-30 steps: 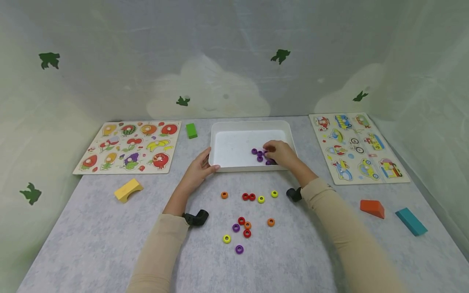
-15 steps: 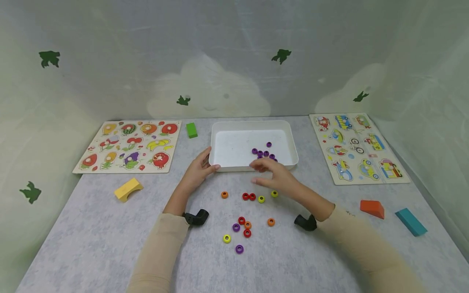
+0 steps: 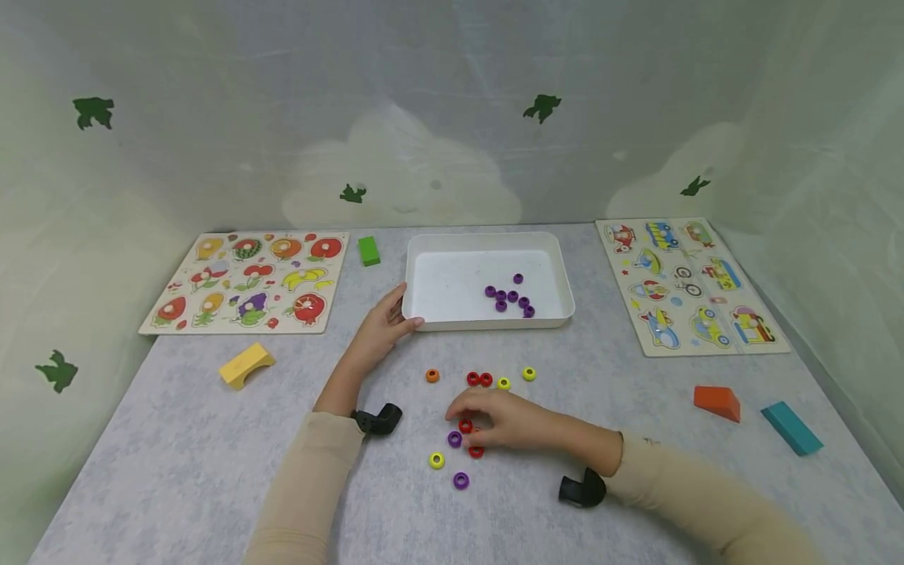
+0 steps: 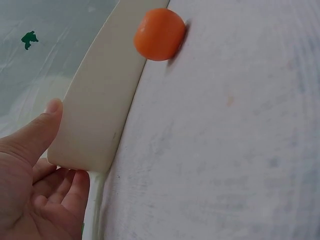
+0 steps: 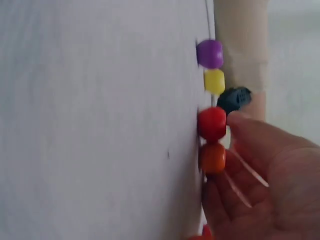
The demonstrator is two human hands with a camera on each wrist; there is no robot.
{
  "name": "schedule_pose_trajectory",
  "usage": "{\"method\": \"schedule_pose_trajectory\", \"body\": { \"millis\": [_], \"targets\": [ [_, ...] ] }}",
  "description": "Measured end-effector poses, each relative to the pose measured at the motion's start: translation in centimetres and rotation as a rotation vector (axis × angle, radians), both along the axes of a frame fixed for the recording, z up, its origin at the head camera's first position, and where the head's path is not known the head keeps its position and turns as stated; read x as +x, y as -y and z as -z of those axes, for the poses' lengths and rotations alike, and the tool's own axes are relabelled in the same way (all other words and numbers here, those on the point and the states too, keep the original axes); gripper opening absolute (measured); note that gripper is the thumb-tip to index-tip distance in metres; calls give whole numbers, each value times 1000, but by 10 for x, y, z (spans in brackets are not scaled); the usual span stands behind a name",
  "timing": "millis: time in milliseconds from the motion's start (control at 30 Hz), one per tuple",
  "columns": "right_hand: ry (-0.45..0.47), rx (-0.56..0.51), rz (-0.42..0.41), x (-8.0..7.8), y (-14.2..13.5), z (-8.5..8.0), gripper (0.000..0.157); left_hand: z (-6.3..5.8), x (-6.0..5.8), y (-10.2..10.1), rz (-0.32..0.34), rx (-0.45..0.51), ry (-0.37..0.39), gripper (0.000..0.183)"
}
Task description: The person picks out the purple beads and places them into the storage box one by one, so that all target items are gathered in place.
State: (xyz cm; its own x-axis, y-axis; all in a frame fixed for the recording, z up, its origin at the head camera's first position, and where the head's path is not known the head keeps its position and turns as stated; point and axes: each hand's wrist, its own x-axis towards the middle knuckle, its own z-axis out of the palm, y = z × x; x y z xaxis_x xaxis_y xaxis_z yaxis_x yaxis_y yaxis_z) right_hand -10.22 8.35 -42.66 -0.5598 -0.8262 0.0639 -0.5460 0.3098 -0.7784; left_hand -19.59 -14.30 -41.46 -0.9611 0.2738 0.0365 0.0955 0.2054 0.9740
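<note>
My left hand [image 3: 379,326] holds the near left corner of a white tray [image 3: 487,325], thumb against its front wall [image 4: 97,100] and fingers around the side. Several purple beads [image 3: 512,297] lie in the tray's right half. Over the loose beads on the table is my right hand [image 3: 504,420], thumb and fingers spread around a red bead [image 3: 465,425] and a purple bead [image 3: 455,439]. In the right wrist view, the thumb is beside a red bead [image 5: 212,124] and an orange bead [image 5: 213,158]; no bead is visibly lifted.
Yellow beads [image 3: 529,374], red beads [image 3: 473,379] and an orange bead [image 3: 432,376] lie before the tray. A fruit puzzle board [image 3: 247,282] stands left, a vehicle puzzle board [image 3: 692,286] right. Blocks are yellow [image 3: 246,366], green [image 3: 369,251], orange [image 3: 717,402] and teal [image 3: 792,428].
My right hand has left the tray and come down toward me to the loose beads. A purple bead now lies farther back in the tray. My left hand stays at the corner.
</note>
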Motion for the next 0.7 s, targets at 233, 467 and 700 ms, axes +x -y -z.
{"method": "schedule_pose_trajectory", "body": {
  "millis": [233,467,700],
  "targets": [
    [-39,68,10,7,8,6,19,0,-1,0,-2,-12,6,72],
    [-20,-11,78,1,8,-6,18,1,0,1,2,2,1,72],
    [-107,-203,301,-43,-7,-45,19,3,-2,1,7,1,4,73]
  ]
}}
